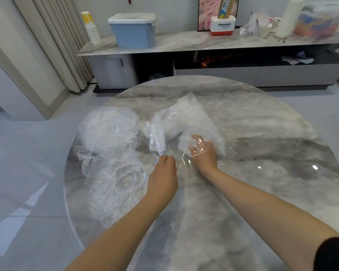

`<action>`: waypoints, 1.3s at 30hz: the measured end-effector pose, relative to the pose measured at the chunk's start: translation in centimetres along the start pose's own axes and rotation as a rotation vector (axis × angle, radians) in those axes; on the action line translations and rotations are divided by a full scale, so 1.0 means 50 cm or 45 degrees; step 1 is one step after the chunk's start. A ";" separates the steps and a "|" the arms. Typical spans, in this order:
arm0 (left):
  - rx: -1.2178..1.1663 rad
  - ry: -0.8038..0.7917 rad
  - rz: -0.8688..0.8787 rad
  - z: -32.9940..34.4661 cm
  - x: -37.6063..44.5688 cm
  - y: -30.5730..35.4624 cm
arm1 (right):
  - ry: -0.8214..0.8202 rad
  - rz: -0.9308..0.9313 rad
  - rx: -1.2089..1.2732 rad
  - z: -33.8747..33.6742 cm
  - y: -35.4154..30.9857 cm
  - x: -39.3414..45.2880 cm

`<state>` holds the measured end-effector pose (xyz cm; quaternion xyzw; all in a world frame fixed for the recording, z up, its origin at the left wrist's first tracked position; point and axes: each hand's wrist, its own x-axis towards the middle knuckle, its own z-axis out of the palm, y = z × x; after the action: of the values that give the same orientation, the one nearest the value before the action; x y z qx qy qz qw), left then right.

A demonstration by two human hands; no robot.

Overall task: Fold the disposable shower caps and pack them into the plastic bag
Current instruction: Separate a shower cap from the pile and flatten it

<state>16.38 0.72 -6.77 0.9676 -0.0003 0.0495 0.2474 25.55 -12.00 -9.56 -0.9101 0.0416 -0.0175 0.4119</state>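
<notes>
Loose shower caps (108,133): a heap of crumpled clear caps on the round marble surface (262,182), to the left of the plastic bag; 1 elastic-rimmed cap (125,180) lies nearest the viewer, just left of the left hand.
Left hand (163,173): fingers curled, its grip pinching the near edge of the bag's open mouth, at the bag's lower left corner.
Plastic bag (188,118): clear, lying flat on the surface at its middle, partly filled with white folded caps; a small white label (173,115) sits on its upper side.
Right hand (203,151): pushed inside the bag's mouth, seen through the film, fingers loosely spread on the white folded caps (184,141); whether its grip holds 1 cannot be told.
Behind the bag: a long marble sideboard (184,43) carries, left to right, a stack of paper cups (91,28), a blue lidded bin (133,30), a red and white box (222,26) and a white roll (288,18).
</notes>
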 end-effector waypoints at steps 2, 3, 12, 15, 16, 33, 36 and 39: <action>0.005 -0.036 -0.003 0.002 -0.003 -0.004 | 0.008 -0.020 -0.033 0.019 -0.009 0.015; 0.013 -0.049 -0.003 0.003 -0.004 -0.004 | 0.032 -0.043 -0.044 0.025 -0.018 0.023; 0.012 -0.094 -0.003 0.000 -0.006 -0.008 | 0.195 -0.322 -0.285 0.062 -0.051 0.079; -0.002 -0.079 -0.004 -0.003 -0.003 -0.012 | 0.106 -0.360 -0.500 0.066 -0.042 0.063; -0.003 -0.071 -0.002 -0.003 -0.001 -0.014 | 0.089 -0.408 -0.572 0.066 -0.033 0.059; 0.243 -0.064 -0.089 -0.040 -0.078 0.006 | -0.365 -0.479 -0.857 -0.101 -0.001 -0.127; 0.398 -0.094 -0.172 -0.049 -0.118 -0.004 | -0.374 -0.511 -0.874 -0.139 -0.008 -0.173; 0.521 -0.155 -0.279 -0.052 -0.158 -0.031 | -0.431 -0.514 -0.890 -0.177 -0.020 -0.225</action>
<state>8.30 3.15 -6.00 0.9931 0.0998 -0.0371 0.0495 13.83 -16.93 -2.94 -0.9747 -0.2019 0.0667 0.0685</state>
